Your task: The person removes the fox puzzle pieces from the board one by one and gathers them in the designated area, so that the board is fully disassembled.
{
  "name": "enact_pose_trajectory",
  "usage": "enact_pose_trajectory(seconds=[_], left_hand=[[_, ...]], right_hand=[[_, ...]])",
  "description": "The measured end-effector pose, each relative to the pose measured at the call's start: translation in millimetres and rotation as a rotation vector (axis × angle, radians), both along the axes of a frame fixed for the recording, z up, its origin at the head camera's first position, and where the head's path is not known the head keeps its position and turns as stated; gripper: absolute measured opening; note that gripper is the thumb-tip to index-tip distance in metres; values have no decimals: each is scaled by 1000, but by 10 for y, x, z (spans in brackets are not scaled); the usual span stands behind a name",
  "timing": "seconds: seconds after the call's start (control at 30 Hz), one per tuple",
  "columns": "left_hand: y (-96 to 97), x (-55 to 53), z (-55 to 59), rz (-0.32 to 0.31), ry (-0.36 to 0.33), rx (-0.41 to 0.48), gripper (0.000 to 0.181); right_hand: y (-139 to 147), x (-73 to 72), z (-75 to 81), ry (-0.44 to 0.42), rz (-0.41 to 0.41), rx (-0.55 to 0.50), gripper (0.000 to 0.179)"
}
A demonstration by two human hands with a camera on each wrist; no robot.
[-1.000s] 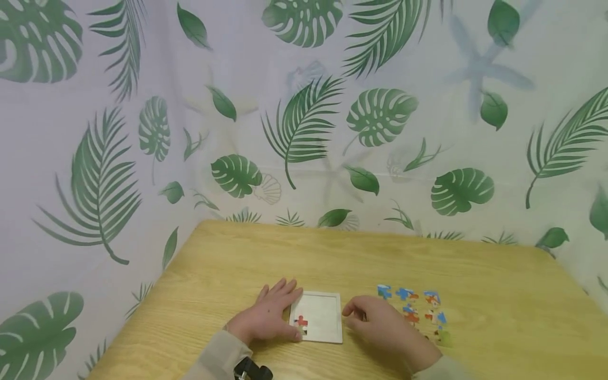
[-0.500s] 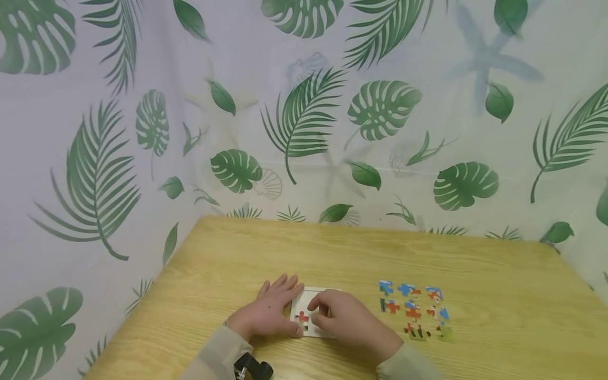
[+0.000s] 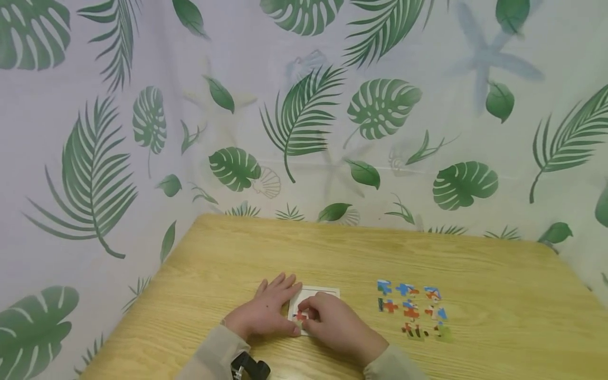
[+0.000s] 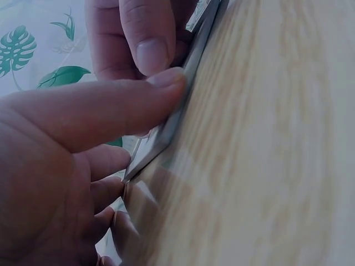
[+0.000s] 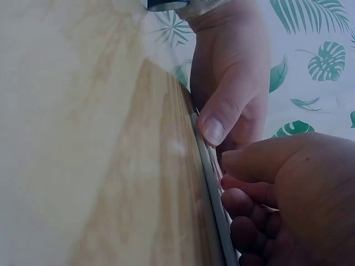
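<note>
A shallow white puzzle tray [image 3: 330, 290] lies on the table in front of me. A red jigsaw piece [image 3: 299, 316] is in its lower left corner, partly covered by fingers. My left hand [image 3: 266, 312] lies along the tray's left side with fingers extended, and its thumb [image 4: 133, 105] rests at the near rim. Over the tray, my right hand [image 3: 341, 323] has its fingers curled, index fingertip and thumb tip on either side of that piece. The right wrist view shows these fingertips [image 5: 236, 160] low at the tray, close to the left thumb.
Several loose jigsaw pieces [image 3: 411, 310] in blue, red and green lie in rough rows on the wooden table [image 3: 266, 243], right of the tray. A leaf-printed cloth [image 3: 294, 116] hangs behind the table. A black device [image 3: 249, 365] is at the left wrist.
My right hand has moved left from beside the tray to over it, down to the red piece, uncovering loose pieces at the right. The left hand has stayed at the tray.
</note>
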State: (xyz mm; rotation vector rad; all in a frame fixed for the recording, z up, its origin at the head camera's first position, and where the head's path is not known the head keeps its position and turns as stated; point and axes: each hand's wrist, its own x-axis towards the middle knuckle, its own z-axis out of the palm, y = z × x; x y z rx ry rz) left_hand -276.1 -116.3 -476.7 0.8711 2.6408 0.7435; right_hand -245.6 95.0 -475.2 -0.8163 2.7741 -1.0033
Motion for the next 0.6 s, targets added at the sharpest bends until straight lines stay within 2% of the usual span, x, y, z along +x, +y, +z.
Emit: enact_pose_trajectory(seconds=[0.2,0.47,0.6], left_hand=[[4,-11,-19,-7,-11,1,100],[-2,-5,24,-16,-28,26,100],[5,-18,3,-14,-29,19,101]], right_hand=[[-5,16,10,3,-4,-17,14],[-84,-9,25,-72,-86,0,3],[-87,-14,-10,-76,-117,-28,6]])
